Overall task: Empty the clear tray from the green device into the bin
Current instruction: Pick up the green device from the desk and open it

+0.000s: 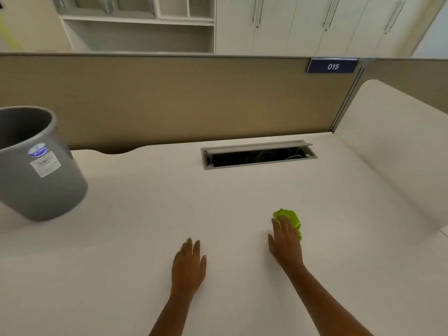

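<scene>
A small bright green device (292, 220) lies on the white desk (145, 214), right of centre. My right hand (286, 241) rests over its near side, fingers spread and laid on top of it, not closed around it. The hand hides the device's near part, and no clear tray shows. My left hand (189, 260) lies flat on the desk to the left, palm down, fingers together, holding nothing. A grey plastic bin (36, 166) with a white label stands on the desk at the far left, its mouth open upward.
An open cable hatch (258, 155) is sunk into the desk at the back centre. A tan partition (169, 98) with a blue "015" plate (332, 66) borders the desk's far edge. A white side panel (400, 141) rises at the right.
</scene>
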